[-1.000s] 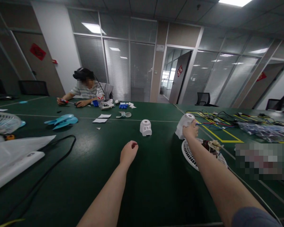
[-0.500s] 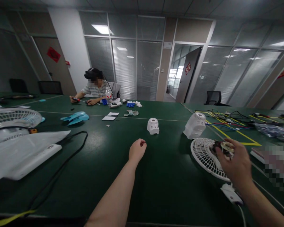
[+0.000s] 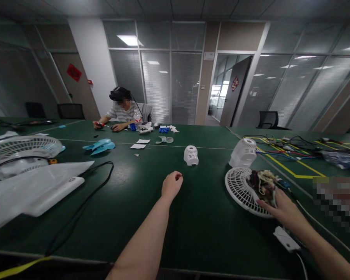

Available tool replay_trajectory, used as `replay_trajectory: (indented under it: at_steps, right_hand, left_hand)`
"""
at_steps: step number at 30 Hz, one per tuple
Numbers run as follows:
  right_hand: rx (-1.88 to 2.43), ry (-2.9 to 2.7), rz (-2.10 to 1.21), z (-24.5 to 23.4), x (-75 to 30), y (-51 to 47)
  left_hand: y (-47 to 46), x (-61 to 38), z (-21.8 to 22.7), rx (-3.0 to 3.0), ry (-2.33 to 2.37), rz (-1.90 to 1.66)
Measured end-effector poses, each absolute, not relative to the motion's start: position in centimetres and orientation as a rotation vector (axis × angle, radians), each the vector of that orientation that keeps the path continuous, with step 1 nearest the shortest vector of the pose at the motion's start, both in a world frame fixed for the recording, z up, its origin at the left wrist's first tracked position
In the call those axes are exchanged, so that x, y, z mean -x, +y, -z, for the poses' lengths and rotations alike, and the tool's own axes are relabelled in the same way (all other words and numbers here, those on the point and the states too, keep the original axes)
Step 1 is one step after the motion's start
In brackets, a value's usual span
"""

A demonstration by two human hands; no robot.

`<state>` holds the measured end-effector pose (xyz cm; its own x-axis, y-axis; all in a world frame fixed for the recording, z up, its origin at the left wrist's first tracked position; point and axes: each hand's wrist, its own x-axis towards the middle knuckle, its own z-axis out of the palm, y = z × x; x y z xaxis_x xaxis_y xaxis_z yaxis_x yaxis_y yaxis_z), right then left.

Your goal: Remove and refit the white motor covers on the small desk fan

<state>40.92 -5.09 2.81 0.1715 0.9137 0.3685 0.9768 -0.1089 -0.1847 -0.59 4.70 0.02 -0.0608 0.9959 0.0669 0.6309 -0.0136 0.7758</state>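
Observation:
On the right, my right hand (image 3: 280, 204) grips the side of a fan motor (image 3: 264, 184) with tangled wires, its thumb reaching over the edge. The motor sits at the white fan grille (image 3: 240, 192), which lies tilted on the table. A small white box on a cable (image 3: 286, 238) is just below that hand. My left hand (image 3: 172, 184) rests over the middle of the table, fingers curled in a closed pinch; whatever is in them, if anything, is hidden. Beyond it stands a small vented white motor cover (image 3: 191, 155). A larger white housing (image 3: 242, 153) stands behind the grille.
At left lie another fan grille (image 3: 23, 149), a white fan stand part (image 3: 52, 198), a black cable (image 3: 97, 190) and blue fan blades (image 3: 99, 146). A co-worker (image 3: 124, 111) sits across the green table (image 3: 204, 217) with a screwdriver. Wires (image 3: 286, 149) lie at far right.
My right hand has shifted from over the motor to its near right side, and the motor's wires now show more. The grille has moved slightly left. My left hand keeps its curled pose.

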Motion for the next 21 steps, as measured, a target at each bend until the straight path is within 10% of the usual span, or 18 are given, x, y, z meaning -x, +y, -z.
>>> replay_trajectory:
  at_steps: [21]
  right_hand:
    - [1.844, -1.958, -0.086, -2.5, -18.0, -0.5]
  left_hand:
    - [6.3, 0.3, 1.2, -1.669, 1.830, -1.160]
